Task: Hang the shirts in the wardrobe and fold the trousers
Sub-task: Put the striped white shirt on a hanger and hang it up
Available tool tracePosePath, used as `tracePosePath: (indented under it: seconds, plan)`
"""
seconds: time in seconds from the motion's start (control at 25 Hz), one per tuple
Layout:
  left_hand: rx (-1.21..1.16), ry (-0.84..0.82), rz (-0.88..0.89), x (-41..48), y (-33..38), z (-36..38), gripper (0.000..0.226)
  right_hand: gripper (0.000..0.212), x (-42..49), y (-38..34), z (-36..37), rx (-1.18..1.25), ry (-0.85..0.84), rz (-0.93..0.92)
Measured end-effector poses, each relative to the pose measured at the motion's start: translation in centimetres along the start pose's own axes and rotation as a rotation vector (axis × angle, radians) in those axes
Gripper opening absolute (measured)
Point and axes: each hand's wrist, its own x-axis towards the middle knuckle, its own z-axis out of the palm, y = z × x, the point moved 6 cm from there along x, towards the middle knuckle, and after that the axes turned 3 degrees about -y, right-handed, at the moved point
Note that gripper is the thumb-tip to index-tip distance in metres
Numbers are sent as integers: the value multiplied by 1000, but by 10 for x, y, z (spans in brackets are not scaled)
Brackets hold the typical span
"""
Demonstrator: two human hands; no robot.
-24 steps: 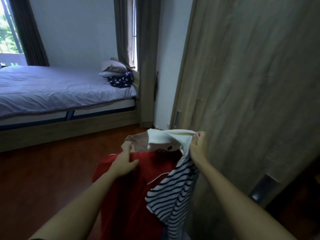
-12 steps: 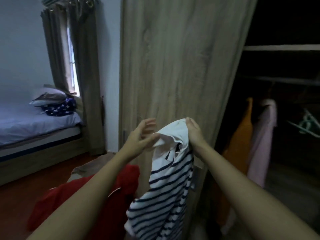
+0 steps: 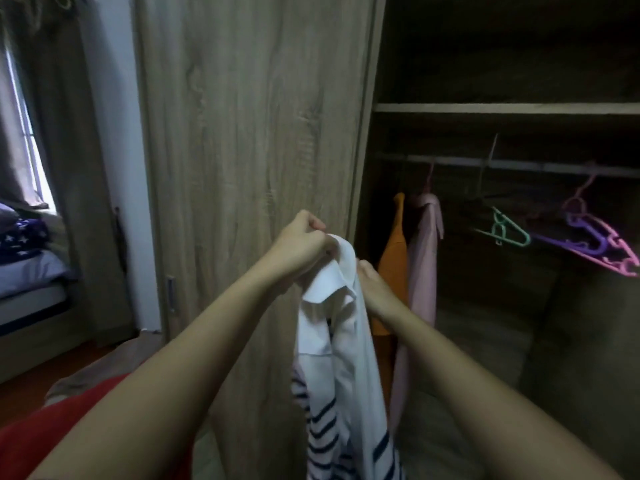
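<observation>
A white shirt with dark stripes hangs in front of me, held up by its collar. My left hand grips the top of the collar in a fist. My right hand holds the shirt from its right side, fingers partly hidden behind the cloth. A red garment and a brownish one lie low at the left under my left arm. To the right stands the open wardrobe with its rail, where an orange shirt and a pink shirt hang.
Empty hangers hang on the rail: a green one and purple and pink ones. A shelf runs above the rail. The wooden wardrobe door stands straight ahead. A bed and curtained window are at the far left.
My view has swung right from the bed to the open wardrobe. My left hand left the red garment and took the striped shirt's collar, and both hands lifted the shirt.
</observation>
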Motion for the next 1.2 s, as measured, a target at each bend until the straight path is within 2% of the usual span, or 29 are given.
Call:
tracePosePath:
  seconds: [0.12,0.2,0.24,0.28,0.32,0.4,0.44,0.48,0.56,0.68,0.76,0.84,0.92,0.96,1.0,1.12,1.2]
  plan:
    - [47,15,-32,2,11,20,14,35,-27,-2,-17,304,130,-165]
    - [-15,7,-37,4,17,23,12,32,-45,1,-19,281,64,-288]
    - [-42,-11,-33,3,22,24,13,35,-52,6,-15,178,7,-333]
    - [-62,-34,-28,2,26,25,13,43,-59,10,-12,35,24,-370]
    - [-81,-50,-24,2,30,25,13,51,-63,12,-13,-124,140,-418]
    - [-112,-46,-29,0,33,23,13,61,-72,9,-19,-414,501,-535]
    - [-125,-27,-27,0,33,19,14,61,-78,4,-18,-531,628,-568]
    - [-140,-1,-17,0,34,13,14,58,-78,0,-13,-648,661,-596]
    - [-187,41,14,4,35,-4,16,49,-74,2,5,-793,517,-577]
    - [-261,12,-13,14,19,-40,21,25,-58,16,2,-704,210,-486]
    - [-195,-149,-72,14,-6,-59,16,19,-45,14,-17,-760,112,-493]
    - [-13,-419,-123,5,-38,-69,19,28,-31,3,-38,-771,107,-496]
    - [223,-658,-164,-5,-62,-73,33,31,-20,-12,-54,-704,104,-379]
    - [384,-683,-137,-5,-69,-75,35,31,-16,-18,-56,-672,76,-315]
    - [544,-625,-76,1,-73,-79,31,29,-12,-21,-58,-671,55,-270]
    - [893,-238,76,10,-79,-88,16,22,-4,-18,-59,-762,1,-153]
    - [883,-203,85,8,-103,-84,13,25,-6,-2,-59,-900,-87,-29]
